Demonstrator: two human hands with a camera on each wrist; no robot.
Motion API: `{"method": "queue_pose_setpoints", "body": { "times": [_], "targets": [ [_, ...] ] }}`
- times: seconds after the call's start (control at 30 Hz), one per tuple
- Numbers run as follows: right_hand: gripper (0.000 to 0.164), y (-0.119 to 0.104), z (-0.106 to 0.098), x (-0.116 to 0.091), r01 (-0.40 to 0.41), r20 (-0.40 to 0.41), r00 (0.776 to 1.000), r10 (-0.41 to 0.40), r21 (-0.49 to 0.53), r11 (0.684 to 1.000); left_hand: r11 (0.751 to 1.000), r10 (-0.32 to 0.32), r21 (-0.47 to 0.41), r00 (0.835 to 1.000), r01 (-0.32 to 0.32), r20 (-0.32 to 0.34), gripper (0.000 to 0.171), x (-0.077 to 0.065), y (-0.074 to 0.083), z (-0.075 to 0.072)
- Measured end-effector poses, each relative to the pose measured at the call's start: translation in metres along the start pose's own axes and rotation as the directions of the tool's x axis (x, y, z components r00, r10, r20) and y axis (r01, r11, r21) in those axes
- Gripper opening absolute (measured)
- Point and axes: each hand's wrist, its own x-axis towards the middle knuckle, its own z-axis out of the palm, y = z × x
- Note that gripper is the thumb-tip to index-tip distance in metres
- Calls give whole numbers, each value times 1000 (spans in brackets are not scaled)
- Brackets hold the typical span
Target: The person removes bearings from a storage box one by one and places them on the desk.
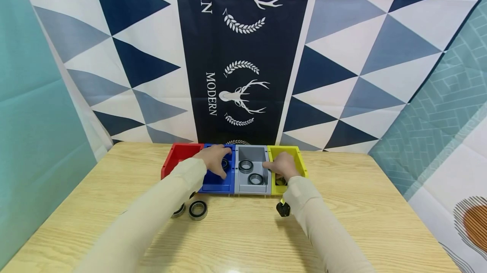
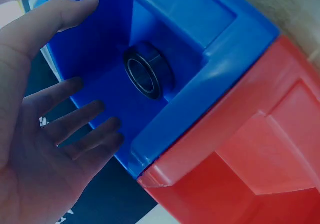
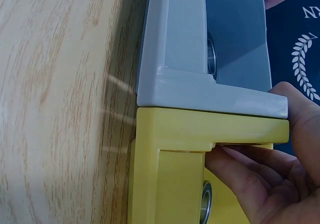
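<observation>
My left hand is over the blue bin, its fingers spread and holding nothing. A black-sealed ball bearing sits in that bin, apart from the fingertips. My right hand reaches into the yellow bin. In the right wrist view its curled fingers lie against the inside of the yellow wall, while the thumb is across on the grey bin's side, so the hand pinches the adjoining walls. One bearing shows in the yellow bin below the hand. Two bearings, one behind and one in front, lie in the grey bin.
A red bin adjoins the blue one on the left, partly behind my left arm. On the wooden table in front lie two more bearings, one whole and one partly covered by the sleeve. A patterned cloth hangs behind the bins.
</observation>
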Motion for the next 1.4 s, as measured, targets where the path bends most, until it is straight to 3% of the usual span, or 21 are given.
{"method": "queue_pose_setpoints", "body": {
  "times": [0.1, 0.3, 0.4, 1.07, 1.23, 1.4],
  "targets": [
    [53, -1, -1, 1, 3, 7, 1000, -3, 7, 1000, 999, -40, 20, 999, 39, 30, 84, 7, 0, 1],
    [55, 2, -2, 0, -36, 1, 999, 36, -1, 999, 999, -24, 28, 996, 22, 87, 89, 19, 4, 10],
    [55, 1, -1, 1, -37, 13, 999, 36, 12, 999, 999, -45, 26, 995, 43, 93, 88, 22, 2, 13],
    [54, 3, 1, 3, -26, 8, 1000, 26, 25, 999, 999, -35, -3, 996, 35, 85, 74, 19, 3, 17],
    [54, 3, 1, 2, -29, 12, 1000, 28, 36, 999, 998, -58, -17, 997, 59, 44, 73, 21, 2, 26],
    [55, 1, 1, 1, -28, 13, 1000, 28, 44, 999, 989, -132, -75, 991, 131, -21, 70, 24, 3, 37]
  ]
}}
